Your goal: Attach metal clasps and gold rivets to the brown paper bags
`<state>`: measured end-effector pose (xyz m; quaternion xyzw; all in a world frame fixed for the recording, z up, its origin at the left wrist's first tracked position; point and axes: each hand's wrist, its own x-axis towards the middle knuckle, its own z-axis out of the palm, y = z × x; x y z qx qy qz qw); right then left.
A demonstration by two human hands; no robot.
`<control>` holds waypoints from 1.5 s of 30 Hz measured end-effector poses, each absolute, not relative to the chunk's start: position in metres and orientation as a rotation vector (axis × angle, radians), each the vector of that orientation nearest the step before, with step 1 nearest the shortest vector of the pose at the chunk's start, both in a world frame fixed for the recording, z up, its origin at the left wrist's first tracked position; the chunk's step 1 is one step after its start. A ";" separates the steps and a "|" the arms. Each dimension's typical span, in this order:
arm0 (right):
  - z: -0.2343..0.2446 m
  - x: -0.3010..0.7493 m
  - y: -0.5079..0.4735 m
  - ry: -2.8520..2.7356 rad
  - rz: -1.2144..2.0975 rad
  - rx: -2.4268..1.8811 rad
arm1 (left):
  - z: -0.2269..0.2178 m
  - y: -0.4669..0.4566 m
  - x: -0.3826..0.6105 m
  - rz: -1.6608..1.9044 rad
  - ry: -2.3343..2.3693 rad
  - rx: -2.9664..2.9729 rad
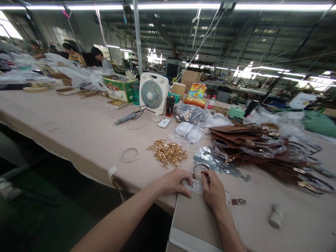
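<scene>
Worktop (78,129) near edge: left hand (174,182) pressing, fingers curled, on a small white card (196,187) atop a beige board (195,217); gripping or merely pressing, impossible to tell. Right hand (214,190) pinching, thumb and fingers clamped on a thin brown strap loop (198,168) just beyond the card. Lying nearby: gold metal fittings (168,153) ahead, brown strap tab (238,201) beside the board, brown straps (262,147) heaped farther right.

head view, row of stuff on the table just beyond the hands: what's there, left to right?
White cord loop → pile of gold clips → scatter of silver metal pieces → stack of brown leather straps.
</scene>
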<state>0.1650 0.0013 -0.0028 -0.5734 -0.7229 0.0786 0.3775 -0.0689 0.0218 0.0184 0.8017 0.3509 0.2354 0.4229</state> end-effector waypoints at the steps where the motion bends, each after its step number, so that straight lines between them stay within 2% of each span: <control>1: -0.003 0.165 0.002 -1.855 0.218 -1.485 | 0.017 0.020 -0.069 0.590 0.899 2.018; 7: -0.002 0.165 0.007 -1.874 0.340 -1.603 | 0.010 0.007 -0.070 0.688 1.166 1.975; 13: 0.000 0.166 0.015 -1.945 0.398 -1.697 | 0.006 0.002 -0.071 0.878 0.964 1.967; 18: 0.007 0.160 0.018 -2.039 0.346 -1.823 | -0.001 0.002 -0.072 0.848 1.001 1.947; 25: 0.019 0.153 0.017 -2.128 0.338 -1.918 | -0.005 -0.002 -0.071 0.998 0.932 2.006; 39: 0.012 0.155 0.017 -2.064 0.346 -1.813 | -0.007 -0.010 -0.065 0.956 1.039 1.993; 45: 0.009 0.158 0.019 -1.958 0.461 -1.614 | -0.004 -0.011 -0.065 0.927 1.071 2.026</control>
